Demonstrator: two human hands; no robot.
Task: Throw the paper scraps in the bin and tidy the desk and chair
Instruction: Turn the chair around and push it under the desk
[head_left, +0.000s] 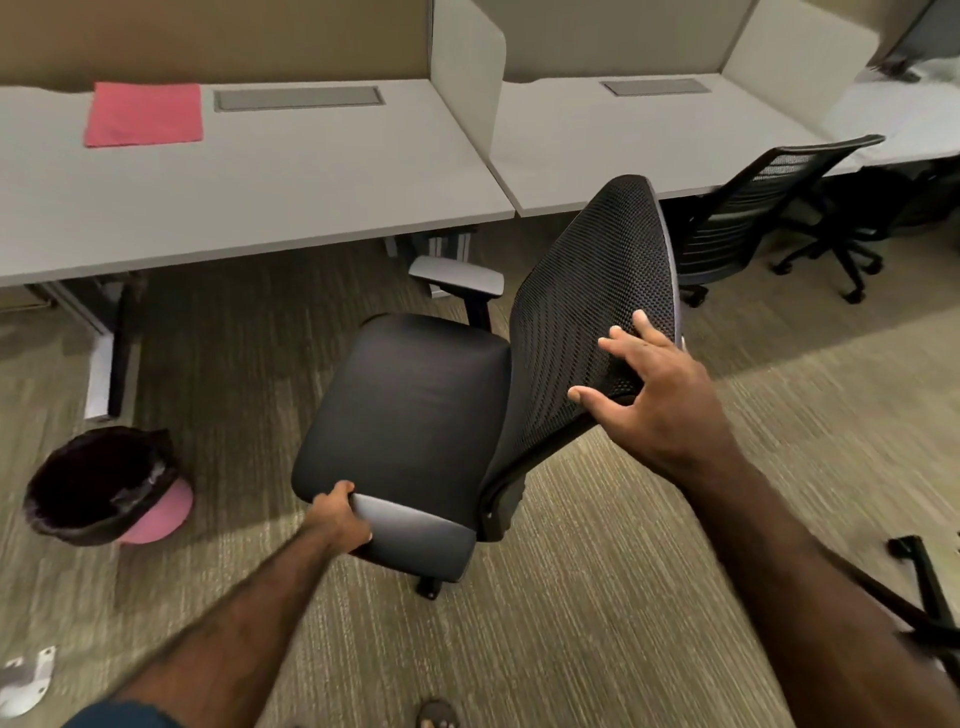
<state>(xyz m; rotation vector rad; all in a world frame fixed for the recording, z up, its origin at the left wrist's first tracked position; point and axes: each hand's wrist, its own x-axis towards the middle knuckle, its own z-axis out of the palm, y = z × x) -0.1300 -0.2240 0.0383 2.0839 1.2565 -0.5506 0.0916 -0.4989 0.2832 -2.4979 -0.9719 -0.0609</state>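
Note:
A black office chair (410, 405) stands on the carpet in front of the grey desk (249, 192), its seat facing left. My left hand (340, 519) grips the near grey armrest (415, 535). My right hand (654, 395) rests on the mesh backrest (587, 312), fingers spread over its edge. A pink bin (104, 488) lined with a black bag stands on the floor at the left, below the desk. A pink cloth (144, 113) lies flat on the desk's far left. No paper scraps show on the desk.
A divider panel (467, 67) separates this desk from a second desk (623, 140) on the right, where another black chair (753, 218) is tucked. A black stand leg (924, 587) lies on the floor at the right. My foot (436, 714) shows at the bottom edge.

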